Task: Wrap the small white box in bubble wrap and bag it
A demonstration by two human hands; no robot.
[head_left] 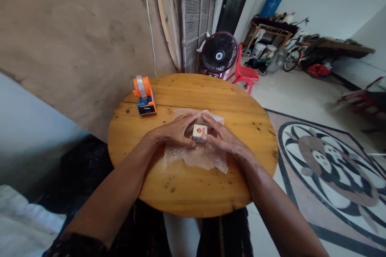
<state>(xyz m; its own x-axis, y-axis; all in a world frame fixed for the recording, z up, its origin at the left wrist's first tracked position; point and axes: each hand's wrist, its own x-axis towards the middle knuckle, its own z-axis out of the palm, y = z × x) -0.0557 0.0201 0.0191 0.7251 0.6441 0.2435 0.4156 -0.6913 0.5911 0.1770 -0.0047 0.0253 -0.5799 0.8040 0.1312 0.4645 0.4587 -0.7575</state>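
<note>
A small cream-coloured box (199, 131) with a red round mark on top sits on a sheet of clear bubble wrap (196, 158), which lies flat on the round wooden table (193, 196). My left hand (177, 129) rests on the wrap at the box's left, thumb and fingers apart, curved around that side. On the right, my right hand (221, 134) curves the same way, its thumb at the box's front right corner. The fingertips of both hands come close together behind the box.
An orange and blue tape dispenser (145, 95) stands at the table's back left, near the wall. Beyond the table are a black fan (219, 53) and a red chair (245, 73). A patterned mat (331, 168) covers the floor at right.
</note>
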